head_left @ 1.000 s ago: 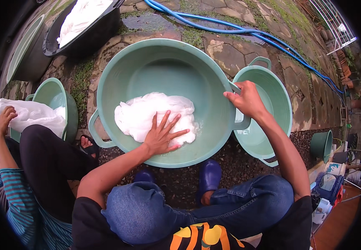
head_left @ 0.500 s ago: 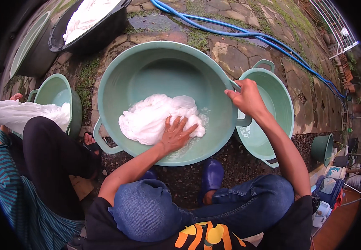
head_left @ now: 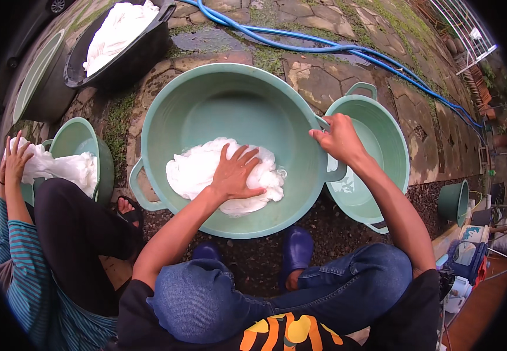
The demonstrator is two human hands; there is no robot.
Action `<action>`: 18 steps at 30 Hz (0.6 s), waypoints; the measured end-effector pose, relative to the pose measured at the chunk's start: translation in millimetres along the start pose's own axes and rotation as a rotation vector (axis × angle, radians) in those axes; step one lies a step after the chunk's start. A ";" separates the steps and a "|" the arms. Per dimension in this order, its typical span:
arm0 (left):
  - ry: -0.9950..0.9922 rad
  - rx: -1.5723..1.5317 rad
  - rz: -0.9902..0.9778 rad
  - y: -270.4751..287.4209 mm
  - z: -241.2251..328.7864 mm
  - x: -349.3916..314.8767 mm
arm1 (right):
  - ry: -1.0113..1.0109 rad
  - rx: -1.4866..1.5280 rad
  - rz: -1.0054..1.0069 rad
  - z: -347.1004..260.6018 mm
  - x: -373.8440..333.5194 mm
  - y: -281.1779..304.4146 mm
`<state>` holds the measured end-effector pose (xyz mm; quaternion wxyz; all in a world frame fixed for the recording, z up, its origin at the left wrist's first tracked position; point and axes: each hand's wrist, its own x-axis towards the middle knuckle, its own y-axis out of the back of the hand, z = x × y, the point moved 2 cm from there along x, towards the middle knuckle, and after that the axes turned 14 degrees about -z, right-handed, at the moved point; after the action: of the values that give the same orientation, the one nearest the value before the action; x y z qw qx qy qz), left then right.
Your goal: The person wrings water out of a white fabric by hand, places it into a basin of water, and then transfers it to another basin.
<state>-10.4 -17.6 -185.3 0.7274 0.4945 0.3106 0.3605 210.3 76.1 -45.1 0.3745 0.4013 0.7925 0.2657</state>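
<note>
A large green plastic tub (head_left: 206, 102) stands tilted toward me, with a bunched wet white cloth (head_left: 192, 175) low inside it. My left hand (head_left: 236, 174) lies on top of the cloth, fingers spread and palm down, not gripping it. On the tub's right rim, my right hand (head_left: 340, 139) is closed round the side handle, its fingers partly hidden. A little water shows around the cloth. My feet, in blue clogs (head_left: 298, 248), are just below the tub's near rim.
To the right sits a smaller green tub (head_left: 370, 167) holding water. At left, a co-worker's hands (head_left: 15, 158) are over white cloth at another green tub (head_left: 77, 137). A black tub (head_left: 119, 61) with white cloth stands behind; a blue hose (head_left: 288, 36) crosses the paving.
My left hand has shifted up and left over the cloth, which is flatter now. My right hand keeps its hold on the handle. The co-worker's hands have risen from the cloth.
</note>
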 end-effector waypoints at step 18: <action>0.119 -0.066 -0.167 -46.2 23.8 29.8 | 0.115 -0.056 0.033 -11.4 -17.3 -12.6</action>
<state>35.2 -16.2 -224.2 0.7512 0.4202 0.3813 0.3372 202.5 53.6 -41.0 0.3350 0.3875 0.7984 0.3165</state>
